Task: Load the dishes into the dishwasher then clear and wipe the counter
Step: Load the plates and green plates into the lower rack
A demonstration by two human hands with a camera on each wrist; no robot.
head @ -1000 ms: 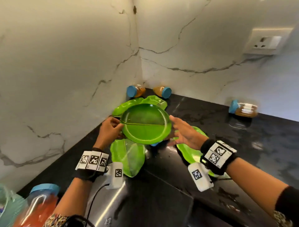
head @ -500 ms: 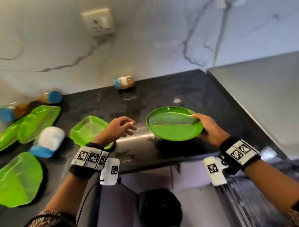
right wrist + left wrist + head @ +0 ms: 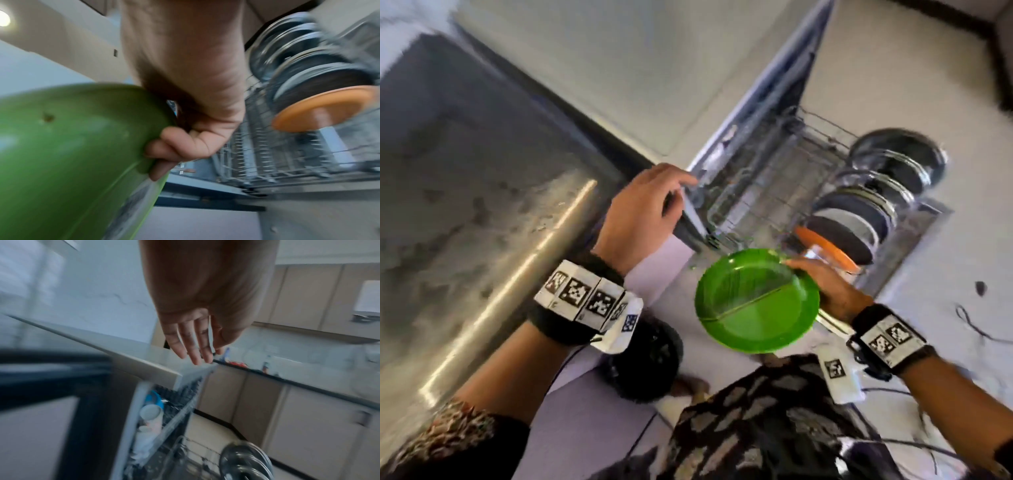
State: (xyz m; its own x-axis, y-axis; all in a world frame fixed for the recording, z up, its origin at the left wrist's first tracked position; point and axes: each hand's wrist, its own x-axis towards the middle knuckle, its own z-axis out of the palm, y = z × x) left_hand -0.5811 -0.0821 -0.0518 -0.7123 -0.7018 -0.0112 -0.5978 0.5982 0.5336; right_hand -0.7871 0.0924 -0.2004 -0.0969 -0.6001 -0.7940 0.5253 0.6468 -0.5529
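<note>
A round green divided plate (image 3: 756, 301) is held by its right rim in my right hand (image 3: 822, 284), just in front of the open dishwasher's lower rack (image 3: 763, 192). The right wrist view shows the plate's underside (image 3: 68, 154) with my fingers (image 3: 174, 147) curled under its edge. Dark plates (image 3: 859, 212) and an orange plate (image 3: 825, 251) stand upright in the rack. My left hand (image 3: 643, 209) hovers with straight, relaxed fingers (image 3: 193, 344) above the dishwasher's left edge and holds nothing.
The black counter (image 3: 465, 178) with its steel edge fills the left. A pale side panel (image 3: 131, 353) stands beside the dishwasher. The upper rack (image 3: 156, 412) holds a white cup and a blue item. Cables lie on the light floor (image 3: 969, 318) at right.
I have turned right from the counter corner to the dishwasher. The green plate went from both hands to my right hand alone and now hangs before the rack. My left hand let go.
</note>
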